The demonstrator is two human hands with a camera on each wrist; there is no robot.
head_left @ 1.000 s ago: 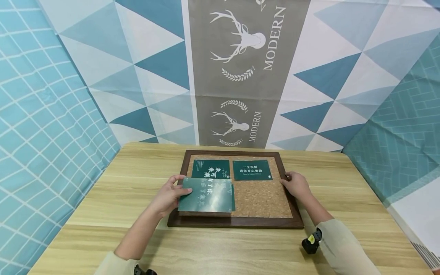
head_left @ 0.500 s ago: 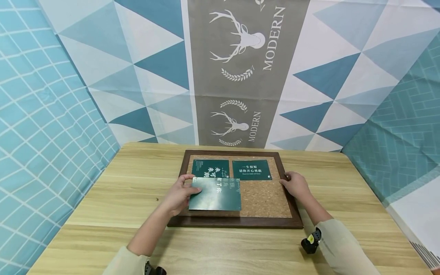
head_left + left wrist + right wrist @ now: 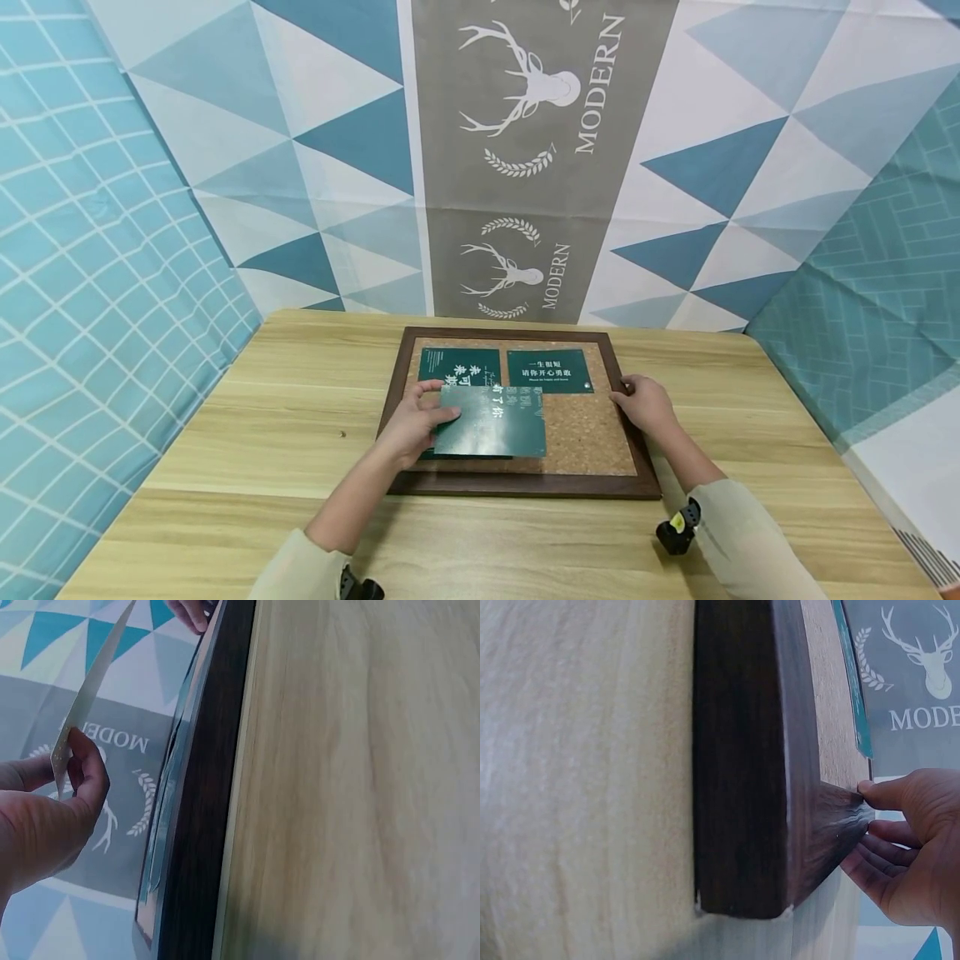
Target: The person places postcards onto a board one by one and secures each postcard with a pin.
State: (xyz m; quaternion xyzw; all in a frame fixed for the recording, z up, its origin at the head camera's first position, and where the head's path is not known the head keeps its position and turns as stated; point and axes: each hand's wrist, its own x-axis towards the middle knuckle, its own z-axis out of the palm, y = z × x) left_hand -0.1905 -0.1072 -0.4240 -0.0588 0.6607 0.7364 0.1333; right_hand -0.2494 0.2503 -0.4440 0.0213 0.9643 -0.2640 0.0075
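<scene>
In the head view, my left hand (image 3: 411, 427) pinches the left edge of a green card (image 3: 495, 425) with white writing. The left wrist view shows this card (image 3: 90, 690) edge-on, raised above the board. Below it is a cork board (image 3: 588, 433) in a dark brown wooden frame. Two green cards, one at the upper left (image 3: 457, 360) and one at the upper right (image 3: 550, 372), lie on the cork. The held card mostly hides another at the lower left. My right hand (image 3: 648, 407) grips the frame's right side, thumb on top and fingers along the outer side (image 3: 742, 750).
The board lies on a light wooden table (image 3: 247, 450). Behind the table hangs a patterned cloth (image 3: 517, 167) with deer heads and triangles. A blue tiled-pattern cloth (image 3: 97, 275) hangs at the left, and a white surface (image 3: 915, 467) is at the right.
My left hand has moved to the right with the card, which now overlaps the bare cork at the lower right. The right hand stays on the frame.
</scene>
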